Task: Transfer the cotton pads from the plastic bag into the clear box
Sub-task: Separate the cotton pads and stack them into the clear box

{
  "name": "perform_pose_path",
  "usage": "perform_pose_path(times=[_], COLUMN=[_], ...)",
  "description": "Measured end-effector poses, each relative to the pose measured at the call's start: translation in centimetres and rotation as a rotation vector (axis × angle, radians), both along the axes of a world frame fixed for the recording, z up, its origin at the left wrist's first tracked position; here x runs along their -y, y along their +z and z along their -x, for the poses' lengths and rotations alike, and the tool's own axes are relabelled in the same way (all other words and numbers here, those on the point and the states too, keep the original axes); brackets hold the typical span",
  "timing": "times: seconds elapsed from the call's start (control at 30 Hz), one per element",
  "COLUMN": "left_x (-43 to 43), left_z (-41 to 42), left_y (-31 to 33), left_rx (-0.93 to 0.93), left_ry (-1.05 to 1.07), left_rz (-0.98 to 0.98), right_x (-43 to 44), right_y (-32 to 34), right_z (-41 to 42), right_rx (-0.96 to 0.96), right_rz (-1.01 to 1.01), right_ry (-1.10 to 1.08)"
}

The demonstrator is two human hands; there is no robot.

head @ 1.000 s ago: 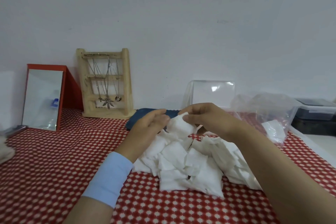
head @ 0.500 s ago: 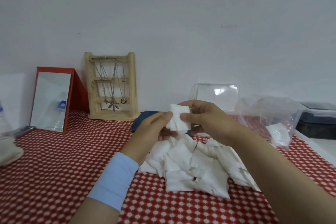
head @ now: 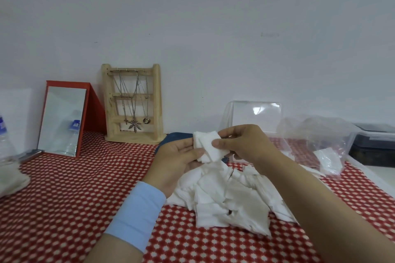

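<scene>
Left hand [head: 177,156] and right hand [head: 241,145] both pinch 1 small stack of cotton pads [head: 208,145] above the loose pile [head: 230,198], clear box [head: 254,115] just behind; judgement: square the edges, pinch firmly, then lower it flat into the box.

My left arm reaches in from 7 o'clock, a blue band [head: 136,213] on its wrist. The left hand [head: 176,157], palm facing 3 o'clock, holds stacked pads [head: 206,145] under its thumb. My right hand [head: 243,145], arm from 4 o'clock, pinches their 3 o'clock edge between thumb and forefinger.
</scene>
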State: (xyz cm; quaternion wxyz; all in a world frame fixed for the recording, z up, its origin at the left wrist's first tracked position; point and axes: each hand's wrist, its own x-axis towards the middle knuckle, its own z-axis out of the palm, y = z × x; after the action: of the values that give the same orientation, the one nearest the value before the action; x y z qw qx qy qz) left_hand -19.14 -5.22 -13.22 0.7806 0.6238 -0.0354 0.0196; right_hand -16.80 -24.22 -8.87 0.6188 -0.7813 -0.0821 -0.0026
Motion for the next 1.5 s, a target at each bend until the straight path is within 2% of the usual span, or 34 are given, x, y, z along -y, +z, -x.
perform_pose_path(times=[0.13,0.3,0.47,0.63,0.73,0.9,1.17,1.23,1.37,1.5], left_x=[0.0,0.4,0.6,0.7,0.5,0.4,1.1,1.2,1.1,0.9], left_z=[-0.2,0.0,0.3,0.4,0.3,0.4,0.6,0.6,0.7,0.6], left_y=[-0.2,0.0,0.3,1.1,0.9,0.8,0.5,0.6,1.1,0.9], left_rx=[-0.029,-0.030,-0.016,-0.115,-0.102,-0.036,0.026,0.032,-0.003,0.021], left_ry=[0.069,0.002,-0.037,-0.048,-0.055,-0.104,0.050,0.062,0.015,0.024], left_rz=[0.050,0.102,0.075,0.226,0.207,0.207,0.101,0.098,0.238,0.172], right_x=[0.6,-0.5,-0.7,-0.9,-1.0,-0.6,-0.6,-0.4,-0.6,-0.7], right_y=[0.7,0.6,0.0,0.0,0.1,0.2,-0.1,0.0,-0.1,-0.2], right_z=[-0.1,0.7,0.5,0.6,0.6,0.7,0.2,0.4,0.5,0.3], right_rx=[0.095,0.029,0.098,0.129,0.122,0.070,0.049,0.034,0.036,0.050], right_rz=[-0.015,0.058,0.171,0.266,0.300,0.140,-0.006,-0.024,-0.004,-0.025], right_ry=[-0.045,0.081,-0.004,-0.037,-0.072,-0.112,-0.126,-0.091,-0.045,-0.076])
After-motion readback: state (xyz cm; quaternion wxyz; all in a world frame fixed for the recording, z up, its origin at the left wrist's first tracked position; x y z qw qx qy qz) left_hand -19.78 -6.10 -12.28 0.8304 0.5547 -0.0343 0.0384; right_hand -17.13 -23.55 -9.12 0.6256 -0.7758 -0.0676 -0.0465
